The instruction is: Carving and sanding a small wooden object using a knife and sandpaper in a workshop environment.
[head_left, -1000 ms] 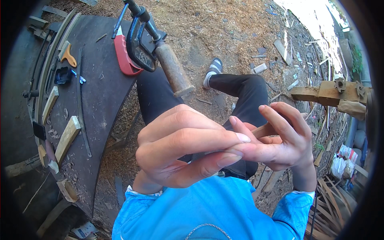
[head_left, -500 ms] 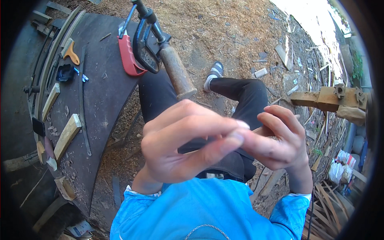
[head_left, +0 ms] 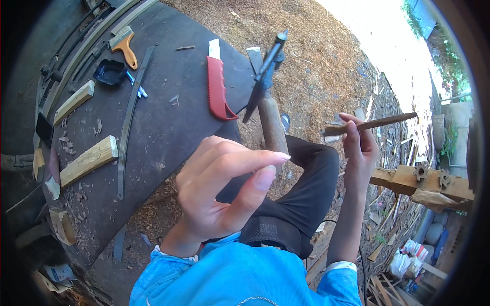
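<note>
My right hand (head_left: 361, 145) is raised at the right, thumb and fingers pinching a narrow dark brown wooden stick (head_left: 383, 122) that points out to the right. Close to the camera, my left hand (head_left: 219, 183) has its thumb and forefinger brought together; anything between them is too small to make out. Just beyond the left hand stands a round wooden piece (head_left: 273, 125), with a dark metal clamp (head_left: 265, 71) at its far end. A red-handled tool (head_left: 216, 89) lies at the table edge beside the clamp.
The dark table (head_left: 158, 122) on the left carries a putty-knife-like scraper (head_left: 126, 51), a black tray (head_left: 109, 72), a long metal strip (head_left: 130, 125) and wood blocks (head_left: 92, 162). Wood shavings (head_left: 311, 30) cover the ground. A timber beam (head_left: 403, 179) juts in at the right.
My hands have come apart. The right one has moved away and upward, bringing the stick into clear view. The left stays pinched, and the whole view has swung toward the right.
</note>
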Demonstrator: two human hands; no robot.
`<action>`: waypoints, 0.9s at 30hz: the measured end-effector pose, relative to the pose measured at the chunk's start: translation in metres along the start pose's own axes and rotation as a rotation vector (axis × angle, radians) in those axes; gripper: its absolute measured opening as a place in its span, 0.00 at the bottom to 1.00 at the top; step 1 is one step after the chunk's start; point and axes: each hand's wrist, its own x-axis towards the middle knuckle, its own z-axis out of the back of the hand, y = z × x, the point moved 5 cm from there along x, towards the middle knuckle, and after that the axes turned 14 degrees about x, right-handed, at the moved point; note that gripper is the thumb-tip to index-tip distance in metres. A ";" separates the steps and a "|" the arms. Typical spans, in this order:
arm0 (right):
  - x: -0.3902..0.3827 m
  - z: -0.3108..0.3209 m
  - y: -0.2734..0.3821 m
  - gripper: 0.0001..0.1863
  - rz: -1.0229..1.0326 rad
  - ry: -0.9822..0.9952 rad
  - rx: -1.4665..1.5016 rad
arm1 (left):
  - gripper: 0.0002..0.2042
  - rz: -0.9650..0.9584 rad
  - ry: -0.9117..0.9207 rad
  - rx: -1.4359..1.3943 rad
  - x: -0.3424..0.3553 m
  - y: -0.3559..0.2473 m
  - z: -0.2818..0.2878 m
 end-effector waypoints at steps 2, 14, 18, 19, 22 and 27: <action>0.014 -0.009 -0.007 0.18 -0.089 0.064 0.022 | 0.05 -0.027 -0.018 0.034 0.003 0.009 0.001; 0.072 -0.101 -0.016 0.13 -0.166 0.216 0.312 | 0.20 -0.118 -0.120 0.165 0.025 0.040 -0.013; 0.079 -0.118 -0.010 0.23 -0.254 0.186 0.266 | 0.23 -0.064 -0.191 0.022 0.035 0.045 -0.027; 0.081 -0.123 -0.014 0.24 -0.249 0.099 0.299 | 0.23 -0.037 -0.226 -0.038 0.036 0.046 -0.028; 0.087 -0.126 -0.016 0.27 -0.306 0.208 0.422 | 0.23 0.060 -0.197 -0.133 0.041 0.051 -0.035; 0.097 -0.138 -0.021 0.28 -0.549 0.336 0.639 | 0.25 0.055 -0.233 -0.189 0.046 0.063 -0.047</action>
